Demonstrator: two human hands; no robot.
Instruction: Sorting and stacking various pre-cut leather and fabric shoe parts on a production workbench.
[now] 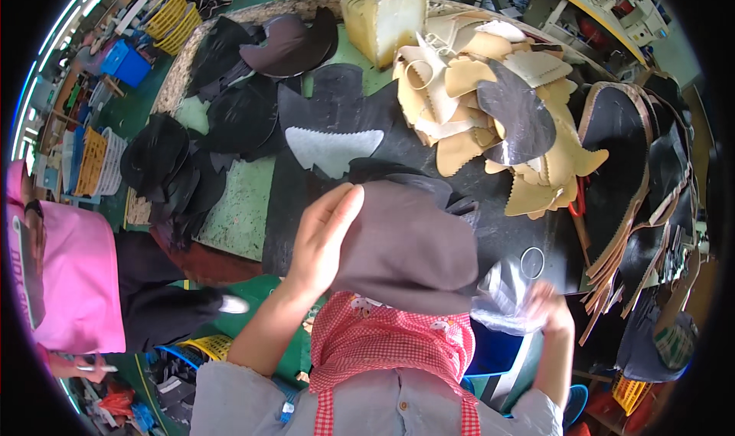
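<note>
Red checked apron (398, 340) and grey shirt (367, 409) fill the six o'clock side, nearest the camera, with both forearms rising on either side of them. From seven o'clock the left forearm slants up toward the middle, its wrist almost straight, and the left hand (324, 237) sits just off centre toward eight. Its fingers are long and fairly straight, tips aimed at one o'clock. That grip is closed on the left edge of a brown sheet (409, 241), though the part of the hand behind the sheet is hidden. The brown sheet is held up at the centre, slightly toward five o'clock; its rounded lower end hangs in front of the apron, and dark pieces (436, 187) show along its upper edge.

At four o'clock, well apart from the left, is the right hand (547, 306). Its forearm stands nearly upright from five o'clock, and the fingers bend inward toward nine. This grip is blurred but looks closed on some clear plastic (501, 298), beside which a pale ring (532, 262) shows.

Beyond the hands, the table (243, 218) carries black pieces (241, 118) at ten o'clock, a white zigzag-edged piece (333, 151) at eleven, a yellowish block (389, 22) at twelve and a heap of tan pieces (463, 76) at two. Toward half past eight stands a person in pink (80, 275).
</note>
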